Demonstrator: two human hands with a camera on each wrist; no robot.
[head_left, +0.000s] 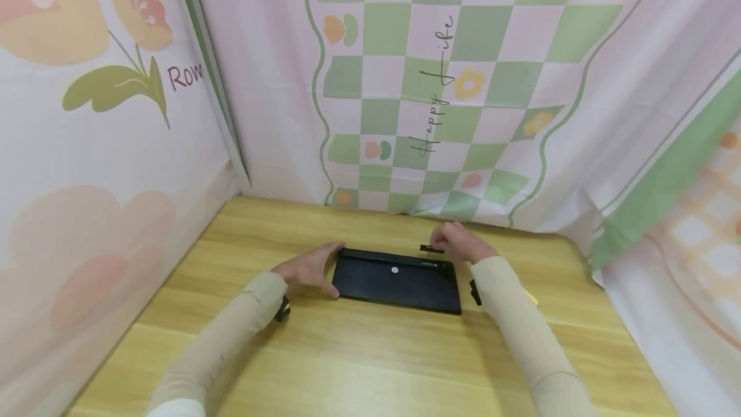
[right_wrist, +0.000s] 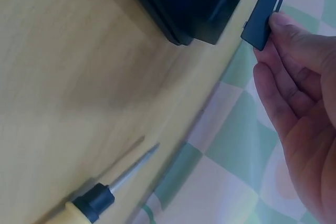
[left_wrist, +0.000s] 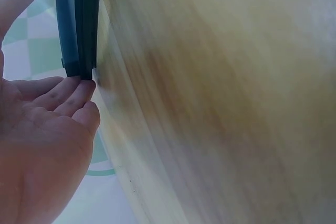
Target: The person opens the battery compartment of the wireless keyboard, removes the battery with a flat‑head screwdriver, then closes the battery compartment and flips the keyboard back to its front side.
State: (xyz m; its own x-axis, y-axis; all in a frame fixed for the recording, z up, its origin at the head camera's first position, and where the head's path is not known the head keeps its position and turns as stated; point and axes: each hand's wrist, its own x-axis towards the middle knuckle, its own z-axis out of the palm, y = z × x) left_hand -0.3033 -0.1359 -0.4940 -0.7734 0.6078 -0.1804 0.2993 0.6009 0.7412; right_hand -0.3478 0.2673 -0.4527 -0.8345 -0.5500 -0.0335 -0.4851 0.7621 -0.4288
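Observation:
A flat black device (head_left: pixel 399 285) lies on the table, with a raised strip along its far edge and a round white mark. At the right of that strip is a small recess (head_left: pixel 429 264) with something greenish inside. My left hand (head_left: pixel 309 269) holds the device's left end, thumb at the near corner and fingers at the far one. Beyond the right end, my right hand (head_left: pixel 460 242) pinches a small black cover plate (right_wrist: pixel 265 14) between thumb and fingers. The plate has small tabs on one long edge and a slot, and is held apart from the device.
A screwdriver (right_wrist: pixel 97 203) with a yellow and black handle lies right of the device, mostly hidden by the right forearm in the head view. The wooden table (head_left: pixel 370 359) meets a patterned curtain (head_left: pixel 428 82) at the back and a floral one (head_left: pixel 87 179) at left.

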